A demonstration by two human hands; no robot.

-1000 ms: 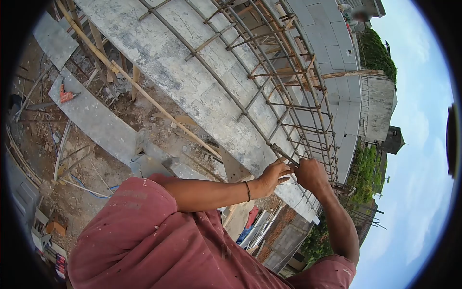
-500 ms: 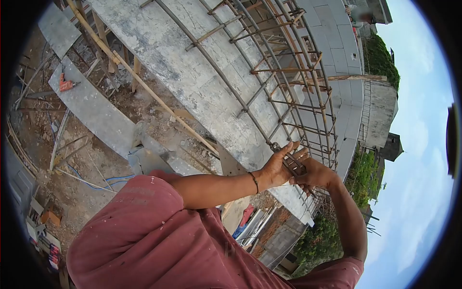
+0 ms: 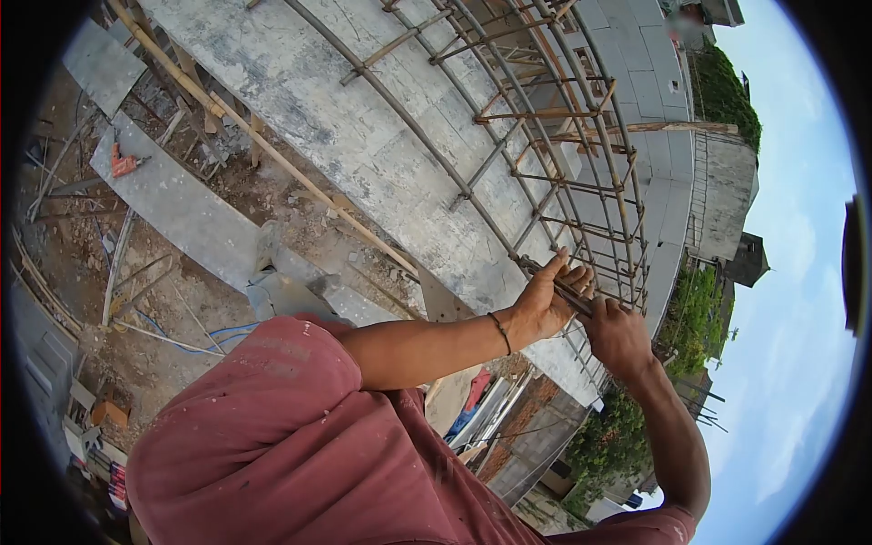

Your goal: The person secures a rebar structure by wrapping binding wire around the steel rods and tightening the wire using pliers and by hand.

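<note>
My left hand [image 3: 542, 307], a dark band at its wrist, is closed around the handles of dark metal pincers [image 3: 572, 297], its thumb stretched along them. Against it, my right hand [image 3: 619, 338] grips the handle ends with curled fingers. The tool's head points up and left, at a long steel bar [image 3: 465, 193] of a rebar cage [image 3: 554, 191]. Whether the jaws bite on tie wire or on the bar is too small to tell.
Beside the cage runs a grey slab-like surface [image 3: 300, 100]. A bamboo pole [image 3: 300, 173] crosses rubble-strewn ground below. An orange drill [image 3: 123, 163] lies on a curved grey board [image 3: 191, 204]. Another person [image 3: 690, 27] is at the far top right, near a block wall [image 3: 649, 82].
The pincers' handles have gone from spread to pressed together. My right hand has turned and closed around their ends; my left hand has shifted slightly right and up.
</note>
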